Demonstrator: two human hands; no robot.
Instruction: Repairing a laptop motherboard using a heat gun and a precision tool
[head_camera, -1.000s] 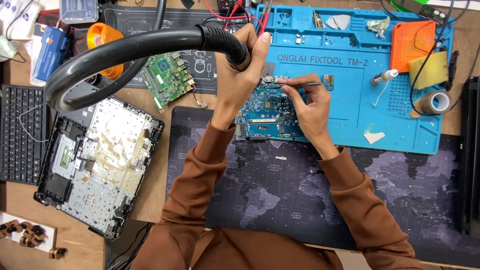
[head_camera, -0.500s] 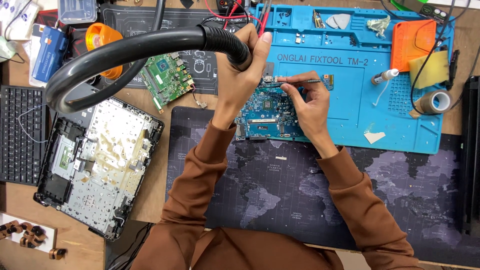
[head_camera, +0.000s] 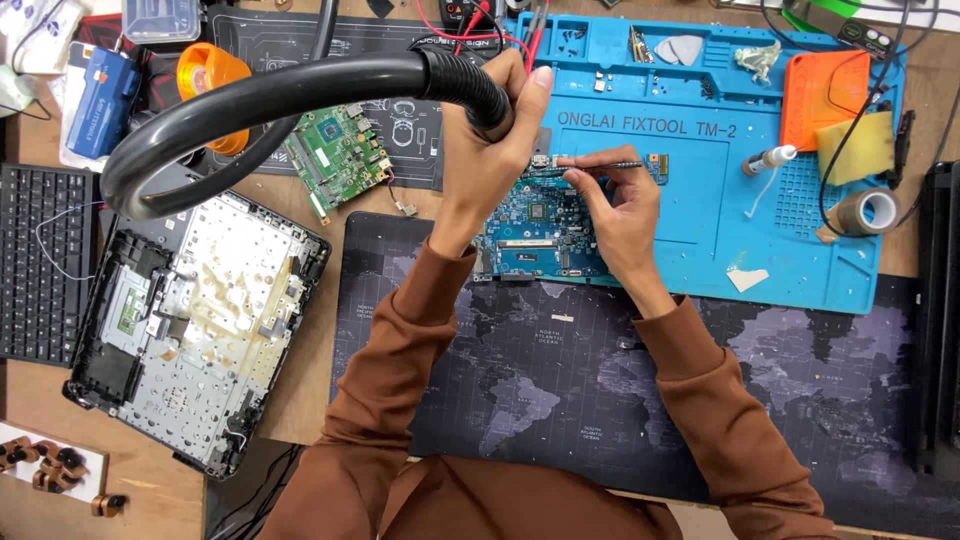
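An opened laptop shell (head_camera: 190, 330) with bare metal lies at the left beside a small green board (head_camera: 338, 157), while a tape roll (head_camera: 868, 211) and an orange pad (head_camera: 826, 98) sit on the blue rubber mat (head_camera: 790, 250). A thick, ribbed black hose (head_camera: 290, 95) arcs across the bench. The left hand (head_camera: 490, 160) is wrapped closed around the hose's end above the blue circuit board (head_camera: 535, 230), which lies on the mat's left edge; the right hand (head_camera: 620, 215) pinches a thin metal tool (head_camera: 600, 164) at the board's top.

Hose (head_camera: 300, 95): black plastic, ribbed at the cuff, glossy along the smooth run. Board (head_camera: 535, 225): blue, matt. Mat (head_camera: 700, 230) at 3 o'clock of board: blue rubbery, matt. Sleeves (head_camera: 400, 380): brown cloth. Desk (head_camera: 300, 360): wood.
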